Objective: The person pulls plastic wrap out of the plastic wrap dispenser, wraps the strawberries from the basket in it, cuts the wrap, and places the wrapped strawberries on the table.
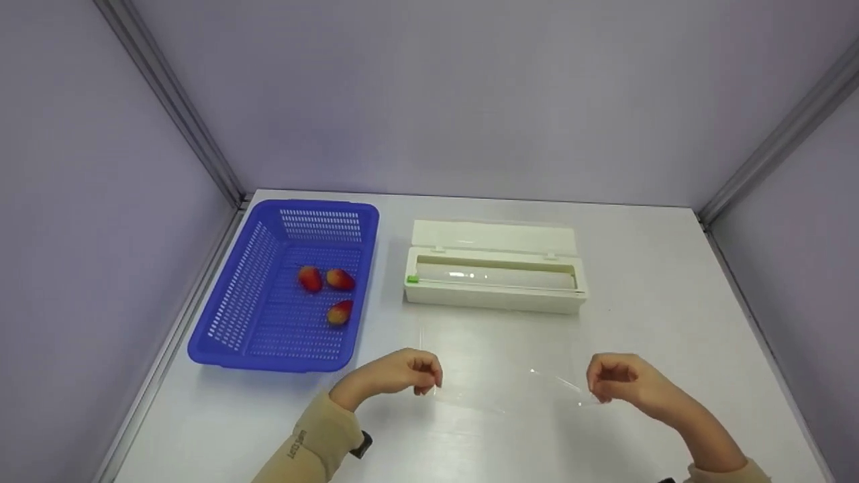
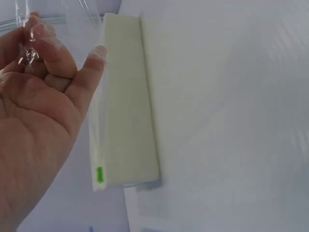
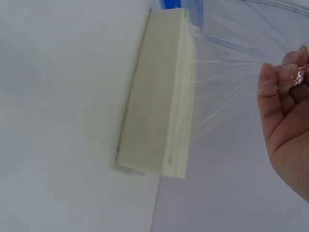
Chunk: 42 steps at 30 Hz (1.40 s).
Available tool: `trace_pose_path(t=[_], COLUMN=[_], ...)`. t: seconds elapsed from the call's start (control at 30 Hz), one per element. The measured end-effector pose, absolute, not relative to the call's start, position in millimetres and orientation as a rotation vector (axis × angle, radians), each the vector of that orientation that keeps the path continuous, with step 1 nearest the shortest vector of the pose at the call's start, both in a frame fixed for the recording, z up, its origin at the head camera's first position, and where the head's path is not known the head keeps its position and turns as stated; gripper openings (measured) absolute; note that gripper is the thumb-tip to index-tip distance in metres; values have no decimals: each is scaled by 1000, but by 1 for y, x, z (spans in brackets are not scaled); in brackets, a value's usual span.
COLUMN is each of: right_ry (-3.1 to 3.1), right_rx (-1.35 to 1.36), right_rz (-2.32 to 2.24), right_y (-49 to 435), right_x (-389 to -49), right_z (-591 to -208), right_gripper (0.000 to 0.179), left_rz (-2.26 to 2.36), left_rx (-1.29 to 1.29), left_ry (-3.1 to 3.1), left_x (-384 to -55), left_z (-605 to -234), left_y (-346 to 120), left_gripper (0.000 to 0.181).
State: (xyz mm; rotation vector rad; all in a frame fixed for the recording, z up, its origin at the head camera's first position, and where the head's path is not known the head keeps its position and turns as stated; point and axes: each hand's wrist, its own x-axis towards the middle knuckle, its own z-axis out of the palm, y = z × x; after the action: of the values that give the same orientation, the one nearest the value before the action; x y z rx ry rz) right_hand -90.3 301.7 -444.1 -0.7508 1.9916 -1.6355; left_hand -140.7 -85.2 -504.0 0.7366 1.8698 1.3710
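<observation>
A sheet of clear plastic wrap stretches from a white wrap dispenser toward the near side of the table. My left hand pinches its near left corner between thumb and fingers. At the near right corner, my right hand pinches the film in the same way. Creases fan from the right fingertips back to the dispenser in the right wrist view. The dispenser's lid stands open at the back, and the wrap roll shows inside. A green slider sits at the left end of its front edge.
A blue plastic basket stands left of the dispenser, holding three red-yellow fruits, among them one fruit at the left. Pale partition walls enclose the white table at the back and sides.
</observation>
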Motion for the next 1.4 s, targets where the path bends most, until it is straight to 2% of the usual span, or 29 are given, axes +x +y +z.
trace_pose_path(t=[0.23, 0.37, 0.57, 0.77, 1.03, 1.23, 1.4], right_ry=[2085, 2202, 2352, 2531, 2655, 2675, 2589], right_rx=[-546, -483, -487, -579, -642, -575, -377], right_rz=[-1265, -1111, -965, -715, -489, -469, -603], right_y=[287, 283, 282, 275, 268, 270, 270], right_x=[-81, -77, -73, -64, -52, -47, -41], right_z=[-502, -536, -565, -573, -570, -570, -569], right_gripper=[7, 4, 12, 17, 7, 6, 1], left_rz=[1105, 882, 554, 384, 299, 415, 528], left_rx=[605, 631, 730, 841, 881, 731, 544], left_ry=[2027, 2158, 2359, 2463, 2530, 2550, 2568], left_x=[-130, -121, -109, -96, -83, -77, -73], left_z=[-529, -542, -558, -560, -559, -555, -554], left_y=[-89, -88, -82, -76, -74, -75, -74], left_gripper=[12, 10, 10, 12, 27, 30, 23])
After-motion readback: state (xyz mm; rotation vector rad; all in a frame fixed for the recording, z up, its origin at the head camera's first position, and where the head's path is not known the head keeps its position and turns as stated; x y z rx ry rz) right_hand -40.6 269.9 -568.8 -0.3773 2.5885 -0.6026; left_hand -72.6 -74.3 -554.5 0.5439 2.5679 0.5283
